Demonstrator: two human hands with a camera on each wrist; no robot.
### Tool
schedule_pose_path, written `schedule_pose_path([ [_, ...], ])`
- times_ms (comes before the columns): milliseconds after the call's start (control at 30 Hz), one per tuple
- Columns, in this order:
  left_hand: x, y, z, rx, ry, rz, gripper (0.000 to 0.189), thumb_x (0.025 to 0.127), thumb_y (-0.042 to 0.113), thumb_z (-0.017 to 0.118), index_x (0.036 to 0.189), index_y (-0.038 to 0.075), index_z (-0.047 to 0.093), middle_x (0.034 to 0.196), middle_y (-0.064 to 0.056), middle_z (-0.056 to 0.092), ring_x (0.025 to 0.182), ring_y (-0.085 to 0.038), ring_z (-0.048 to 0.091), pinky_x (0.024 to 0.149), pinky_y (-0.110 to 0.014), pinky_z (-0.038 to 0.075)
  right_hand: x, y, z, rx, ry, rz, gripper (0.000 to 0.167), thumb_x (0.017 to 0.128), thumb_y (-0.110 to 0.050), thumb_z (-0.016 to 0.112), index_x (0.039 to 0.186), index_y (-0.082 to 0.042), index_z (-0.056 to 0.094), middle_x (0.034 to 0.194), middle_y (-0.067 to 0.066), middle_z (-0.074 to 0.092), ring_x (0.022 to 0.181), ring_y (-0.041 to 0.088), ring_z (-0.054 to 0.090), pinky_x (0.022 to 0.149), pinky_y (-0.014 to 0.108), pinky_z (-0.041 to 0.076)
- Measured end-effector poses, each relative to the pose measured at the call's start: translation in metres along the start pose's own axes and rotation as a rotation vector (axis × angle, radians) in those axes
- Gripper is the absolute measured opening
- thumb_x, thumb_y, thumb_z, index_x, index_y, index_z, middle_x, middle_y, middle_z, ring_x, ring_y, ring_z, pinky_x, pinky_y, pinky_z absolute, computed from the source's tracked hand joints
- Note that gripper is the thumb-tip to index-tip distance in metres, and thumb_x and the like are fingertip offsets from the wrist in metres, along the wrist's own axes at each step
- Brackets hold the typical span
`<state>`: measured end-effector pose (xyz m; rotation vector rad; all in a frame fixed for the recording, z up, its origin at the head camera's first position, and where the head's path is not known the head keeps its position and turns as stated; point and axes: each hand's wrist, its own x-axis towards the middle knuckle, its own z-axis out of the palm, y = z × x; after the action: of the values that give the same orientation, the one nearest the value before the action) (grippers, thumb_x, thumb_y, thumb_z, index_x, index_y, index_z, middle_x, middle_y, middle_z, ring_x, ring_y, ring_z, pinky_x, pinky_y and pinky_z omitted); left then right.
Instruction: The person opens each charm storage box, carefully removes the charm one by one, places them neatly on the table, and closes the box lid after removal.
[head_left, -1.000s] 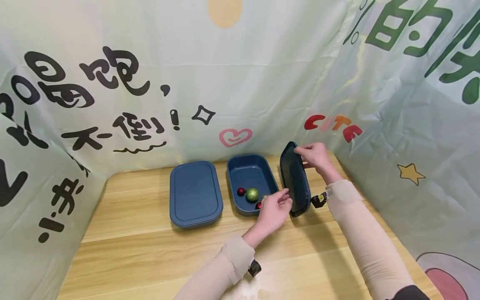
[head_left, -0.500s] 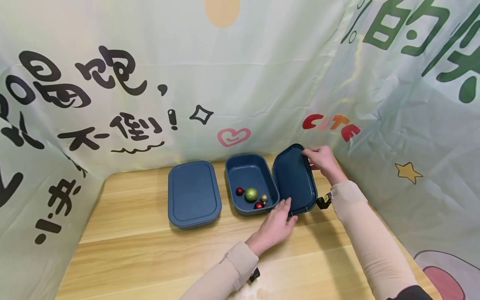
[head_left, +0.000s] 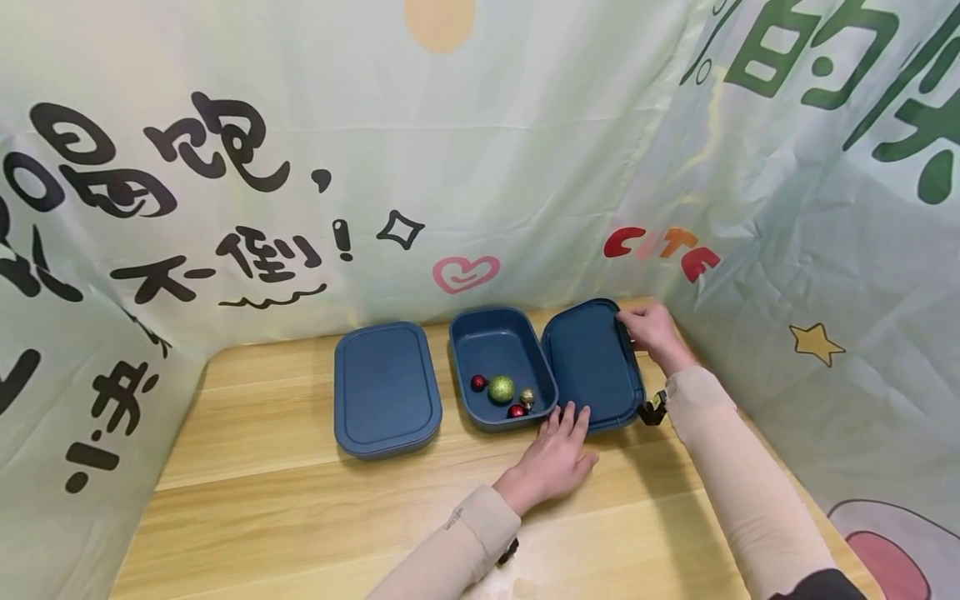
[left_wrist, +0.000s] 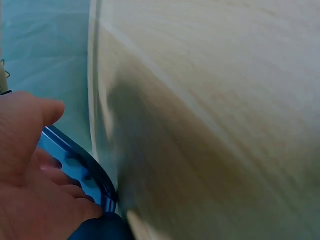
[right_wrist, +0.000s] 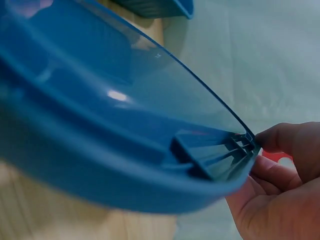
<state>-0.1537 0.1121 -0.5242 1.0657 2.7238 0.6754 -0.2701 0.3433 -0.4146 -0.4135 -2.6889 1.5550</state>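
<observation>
My right hand (head_left: 657, 335) pinches the far right corner of a dark blue lid (head_left: 596, 367) between thumb and fingers. The lid leans low beside an uncovered blue box (head_left: 465, 379), inner face up, its right side raised off the table in the right wrist view. My left hand (head_left: 553, 460) has its fingers extended at the lid's near left corner, close to the box's near corner. In the box lie a glittery green ball (head_left: 501, 389), a dark red ball (head_left: 478, 382), a brighter red ball (head_left: 517, 411) and a small gold ornament (head_left: 528, 397).
A second blue box (head_left: 387, 390), covered by its lid, stands left of the uncovered one. All rest on a wooden table (head_left: 300, 508). A printed cloth (head_left: 360, 150) hangs close behind the boxes and along both sides.
The lid has swung from nearly upright to lying much flatter, its right side lowered by my right hand. My left hand has shifted slightly nearer and its fingers have spread out.
</observation>
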Motion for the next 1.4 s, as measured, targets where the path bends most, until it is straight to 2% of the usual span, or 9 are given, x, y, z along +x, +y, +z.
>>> schedule_pose_path([
  [200, 0.002, -0.002, 0.002, 0.082, -0.036, 0.02, 0.074, 0.11, 0.041, 0.052, 0.169, 0.007, 0.022, 0.173, -0.023, 0.026, 0.159, -0.045, 0.029, 0.128, -0.048, 0.033, 0.004, 0.015, 0.002, -0.064, 0.066, 0.013, 0.037, 0.105, -0.023, 0.059, 0.101, 0.01, 0.075, 0.052, -0.011, 0.046, 0.057, 0.008, 0.056, 0.058, 0.024, 0.057],
  [300, 0.003, -0.002, 0.002, 0.115, -0.05, 0.03, 0.074, 0.111, 0.042, 0.051, 0.169, 0.007, 0.023, 0.173, -0.022, 0.027, 0.159, -0.043, 0.029, 0.129, -0.047, 0.032, 0.007, 0.024, 0.005, -0.125, 0.109, -0.019, 0.039, 0.104, -0.023, 0.06, 0.11, 0.011, 0.077, 0.058, -0.005, 0.062, 0.058, 0.008, 0.06, 0.057, 0.023, 0.055],
  [433, 0.003, -0.003, 0.002, 0.129, -0.067, 0.038, 0.073, 0.111, 0.043, 0.05, 0.169, 0.007, 0.024, 0.173, -0.02, 0.028, 0.16, -0.041, 0.029, 0.129, -0.045, 0.032, 0.01, 0.038, 0.009, -0.226, 0.147, -0.09, 0.039, 0.104, -0.023, 0.06, 0.121, 0.009, 0.076, 0.096, 0.021, 0.079, 0.084, 0.026, 0.071, 0.071, 0.028, 0.053],
  [500, 0.003, -0.003, 0.003, 0.135, -0.074, 0.039, 0.073, 0.111, 0.043, 0.05, 0.168, 0.007, 0.025, 0.173, -0.019, 0.028, 0.16, -0.04, 0.029, 0.129, -0.045, 0.032, 0.011, 0.045, 0.011, -0.249, 0.144, -0.117, 0.039, 0.105, -0.022, 0.061, 0.125, 0.009, 0.073, 0.118, 0.028, 0.075, 0.104, 0.037, 0.07, 0.082, 0.035, 0.054],
  [567, 0.003, -0.003, 0.003, 0.144, -0.082, 0.037, 0.072, 0.111, 0.043, 0.05, 0.168, 0.006, 0.025, 0.173, -0.019, 0.028, 0.16, -0.039, 0.029, 0.129, -0.045, 0.032, 0.013, 0.052, 0.013, -0.247, 0.138, -0.129, 0.039, 0.105, -0.019, 0.061, 0.128, 0.01, 0.071, 0.128, 0.03, 0.07, 0.119, 0.044, 0.066, 0.095, 0.043, 0.053],
  [700, 0.006, -0.003, 0.005, 0.167, -0.102, 0.029, 0.072, 0.111, 0.044, 0.05, 0.168, 0.007, 0.026, 0.174, -0.017, 0.027, 0.161, -0.038, 0.028, 0.129, -0.044, 0.031, 0.016, 0.063, 0.014, -0.229, 0.136, -0.126, 0.038, 0.104, -0.015, 0.062, 0.129, 0.013, 0.069, 0.13, 0.033, 0.067, 0.124, 0.048, 0.064, 0.104, 0.051, 0.051],
  [900, 0.007, -0.002, 0.008, 0.228, -0.136, 0.027, 0.073, 0.111, 0.048, 0.047, 0.169, 0.009, 0.026, 0.175, -0.014, 0.023, 0.162, -0.035, 0.025, 0.131, -0.044, 0.027, 0.018, 0.073, 0.018, -0.273, 0.165, -0.128, 0.034, 0.099, -0.01, 0.065, 0.123, 0.013, 0.072, 0.124, 0.031, 0.07, 0.12, 0.045, 0.066, 0.099, 0.042, 0.052],
  [1067, 0.008, -0.002, 0.008, 0.265, -0.165, 0.021, 0.074, 0.111, 0.052, 0.043, 0.169, 0.01, 0.025, 0.177, -0.011, 0.021, 0.163, -0.031, 0.022, 0.132, -0.043, 0.024, 0.017, 0.077, 0.022, -0.292, 0.147, -0.093, 0.038, 0.1, -0.011, 0.063, 0.128, 0.013, 0.069, 0.129, 0.032, 0.068, 0.121, 0.046, 0.065, 0.099, 0.048, 0.055],
  [1400, 0.009, 0.0, 0.005, 0.199, -0.241, -0.041, 0.076, 0.111, 0.061, 0.032, 0.171, 0.017, 0.02, 0.179, -0.001, 0.012, 0.166, -0.022, 0.011, 0.133, -0.039, 0.019, 0.013, 0.091, 0.031, -0.329, 0.098, -0.114, 0.046, 0.102, -0.013, 0.06, 0.138, 0.016, 0.06, 0.135, 0.035, 0.064, 0.123, 0.049, 0.065, 0.103, 0.056, 0.054],
])
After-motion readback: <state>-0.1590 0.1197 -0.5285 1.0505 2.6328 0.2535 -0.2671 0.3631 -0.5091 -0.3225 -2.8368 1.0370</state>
